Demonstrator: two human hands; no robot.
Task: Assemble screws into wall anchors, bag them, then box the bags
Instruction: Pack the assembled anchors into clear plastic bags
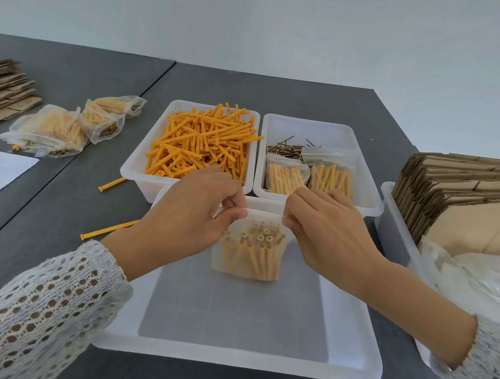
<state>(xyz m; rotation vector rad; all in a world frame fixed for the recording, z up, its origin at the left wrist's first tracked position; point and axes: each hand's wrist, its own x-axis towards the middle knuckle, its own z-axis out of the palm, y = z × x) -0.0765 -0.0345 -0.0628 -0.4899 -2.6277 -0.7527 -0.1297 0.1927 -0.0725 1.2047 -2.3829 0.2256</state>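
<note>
Above the near tray [350, 343], both hands [194, 211] [322, 226] pinch the bag [248, 249] of anchors at its top.

A plain white wall [257, 17] rises behind a dark grey table [281, 92]. A second grey table [72, 59] butts against it on the left, a thin seam between them. Soft, even light.

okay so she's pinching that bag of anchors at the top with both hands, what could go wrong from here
1. The left hand and right hand pinch only the ends of the bag strip; if the middle stays unsealed, the anchors could spill into the tray below.
2. The screw heads bunch right under the strip and may block the seal.
3. Two loose anchors lie on the table and may go uncounted.
</note>
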